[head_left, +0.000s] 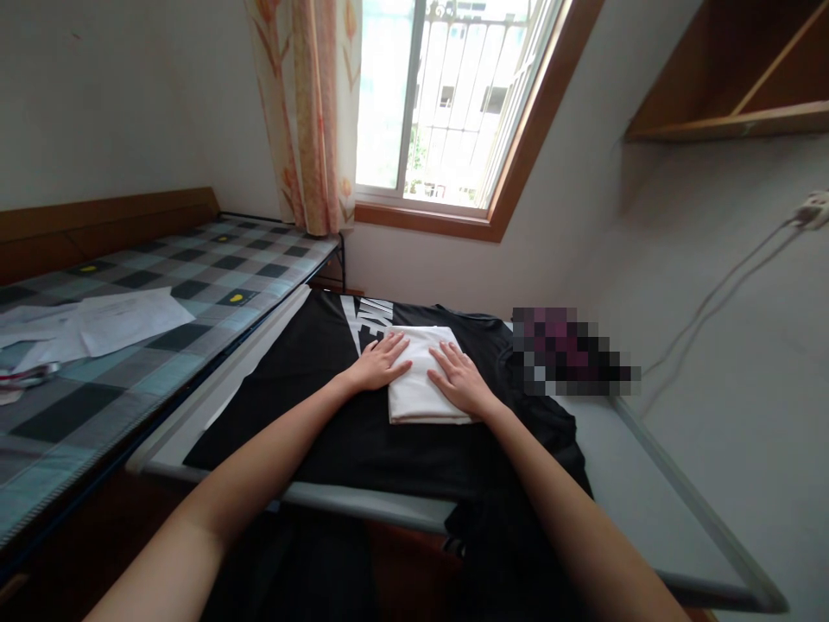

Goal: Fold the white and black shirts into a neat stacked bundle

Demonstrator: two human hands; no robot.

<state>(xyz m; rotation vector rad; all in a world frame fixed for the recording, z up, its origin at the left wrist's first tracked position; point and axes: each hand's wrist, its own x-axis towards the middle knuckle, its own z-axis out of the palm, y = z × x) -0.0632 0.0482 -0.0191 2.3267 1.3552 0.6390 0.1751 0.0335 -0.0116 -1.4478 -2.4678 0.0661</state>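
Observation:
A white folded cloth lies as a neat rectangle on a black T-shirt with white NIKE lettering. My left hand rests palm down over the cloth's left edge, its fingers stretched out. On the right side of the cloth my right hand lies flat, fingers spread. Both hands press on top and neither grips anything. The T-shirt is spread over a white table, and part of it hangs over the front edge.
Left of the table stands a bed with a checked mattress, with paper sheets on it. A blurred-out dark purple item is at the table's back right. A curtain hangs beside the window; a cable runs down the right wall.

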